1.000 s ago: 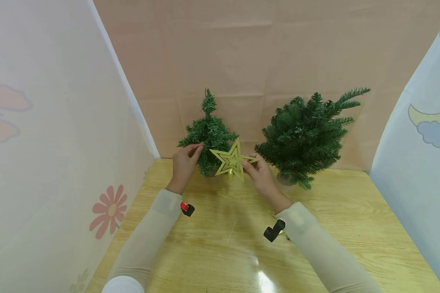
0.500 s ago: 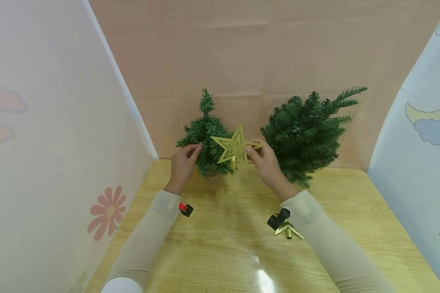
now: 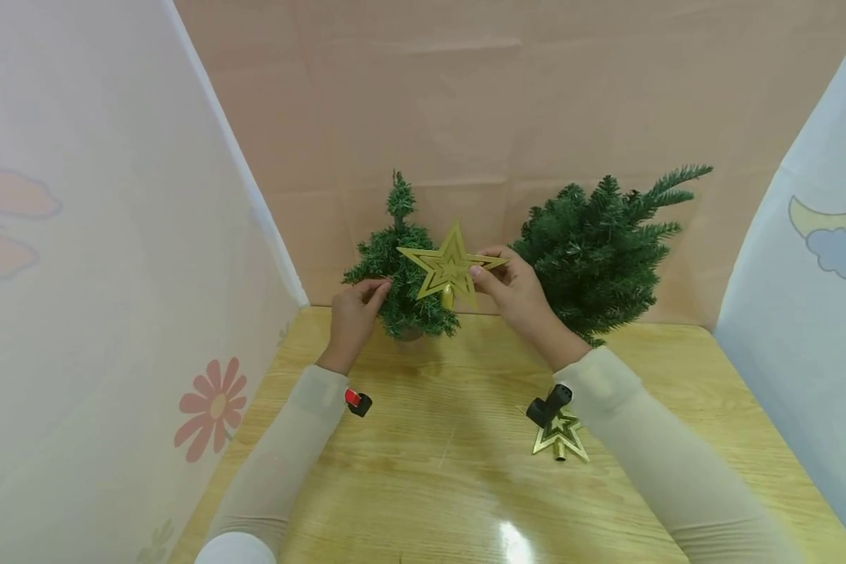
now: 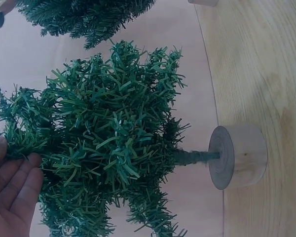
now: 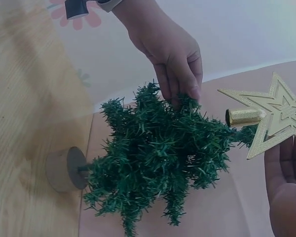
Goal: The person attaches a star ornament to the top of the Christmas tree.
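Note:
A small green tree (image 3: 405,294) on a round wooden base (image 4: 244,155) stands at the back of the table. My left hand (image 3: 352,321) pinches a branch on the tree's left side; the left wrist view shows its thumb and fingertips (image 4: 27,173) at the greenery. My right hand (image 3: 525,298) holds a gold star (image 3: 451,268) by one point, thumb in front and fingers behind. The star is upright in front of the tree's right side, below its tip, with its gold tube (image 5: 244,117) pointing down in the head view.
A fuller green tree (image 3: 592,258) stands at the back right, partly behind my right hand. Another gold star (image 3: 560,439) with a tube lies on the wooden table (image 3: 423,486), near my right sleeve. Printed cloths hang left and right, a plain one behind.
My right hand has lifted the gold star from low at the tree's right side to a higher place. The star on the table shows more from behind the right wrist. My left hand has hardly moved.

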`<action>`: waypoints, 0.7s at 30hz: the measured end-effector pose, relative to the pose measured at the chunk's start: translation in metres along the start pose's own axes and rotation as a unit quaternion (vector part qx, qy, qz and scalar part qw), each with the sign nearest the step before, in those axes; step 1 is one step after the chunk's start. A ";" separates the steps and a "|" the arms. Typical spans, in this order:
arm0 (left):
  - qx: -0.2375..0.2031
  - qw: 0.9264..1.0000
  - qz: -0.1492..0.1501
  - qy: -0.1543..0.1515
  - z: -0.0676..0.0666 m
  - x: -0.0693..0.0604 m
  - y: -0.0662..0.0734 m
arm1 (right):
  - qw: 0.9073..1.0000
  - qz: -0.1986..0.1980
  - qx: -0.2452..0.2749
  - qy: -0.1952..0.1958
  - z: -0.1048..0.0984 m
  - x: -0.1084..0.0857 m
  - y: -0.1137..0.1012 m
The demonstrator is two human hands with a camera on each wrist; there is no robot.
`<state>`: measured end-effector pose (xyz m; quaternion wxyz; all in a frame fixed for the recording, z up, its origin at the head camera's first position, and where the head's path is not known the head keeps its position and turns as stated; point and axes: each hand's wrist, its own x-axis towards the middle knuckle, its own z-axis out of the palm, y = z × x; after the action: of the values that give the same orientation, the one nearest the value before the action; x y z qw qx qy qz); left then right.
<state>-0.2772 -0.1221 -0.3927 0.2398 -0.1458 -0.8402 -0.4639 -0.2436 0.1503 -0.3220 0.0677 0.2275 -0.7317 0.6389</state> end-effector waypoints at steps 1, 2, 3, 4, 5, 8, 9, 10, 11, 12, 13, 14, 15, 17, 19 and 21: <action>0.001 1.000 0.000 0.000 0.000 0.000 0.000 | 1.000 -0.001 0.006 -0.002 0.000 0.001 -0.002; 0.003 1.000 0.000 0.000 0.000 0.001 -0.001 | 1.000 -0.002 0.010 -0.004 0.000 0.002 -0.004; 0.005 1.000 -0.001 0.000 -0.001 0.001 -0.001 | 1.000 -0.002 0.014 -0.007 0.001 0.003 -0.006; 0.007 1.000 -0.001 0.000 -0.001 0.001 -0.001 | 1.000 0.000 0.018 -0.007 0.001 0.004 -0.009; 0.010 1.000 -0.001 -0.001 -0.001 0.001 -0.001 | 1.000 0.003 0.026 -0.008 0.001 0.005 -0.011; 0.018 1.000 -0.001 -0.003 0.000 0.002 0.000 | 0.999 0.010 0.035 -0.003 0.001 0.007 -0.017; 0.020 1.000 -0.002 -0.004 0.000 0.002 0.000 | 0.999 0.011 0.035 -0.001 0.001 0.009 -0.019; 0.022 1.000 -0.001 -0.005 0.001 0.002 0.001 | 0.999 0.012 0.034 0.001 0.001 0.010 -0.021; 0.024 1.000 -0.001 -0.006 0.001 0.003 0.001 | 0.999 0.013 0.033 0.004 0.001 0.011 -0.023; 0.026 1.000 -0.001 -0.007 0.001 0.003 0.002 | 0.999 0.013 0.029 0.005 0.001 0.012 -0.025; 0.026 1.000 0.000 -0.009 0.001 0.003 0.002 | 1.000 0.015 0.026 0.006 0.001 0.014 -0.027; 0.027 1.000 0.000 -0.010 0.001 0.003 0.002 | 1.000 0.015 0.022 0.006 0.001 0.015 -0.029; 0.029 1.000 0.000 -0.012 0.000 0.004 0.002 | 1.000 0.017 0.016 0.006 0.002 0.017 -0.031; 0.030 0.999 -0.001 -0.013 -0.001 0.004 0.003 | 1.000 0.023 0.006 0.006 0.003 0.019 -0.035; 0.031 0.999 -0.003 -0.012 -0.003 0.004 0.002 | 1.000 0.026 -0.002 0.004 0.004 0.022 -0.038; 0.033 0.999 -0.005 -0.010 -0.005 0.005 0.002 | 1.000 0.026 -0.004 0.003 0.004 0.025 -0.040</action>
<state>-0.2789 -0.1250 -0.3868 0.2335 -0.1384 -0.8583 -0.4354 -0.2482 0.1372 -0.2764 0.0542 0.2058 -0.7398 0.6383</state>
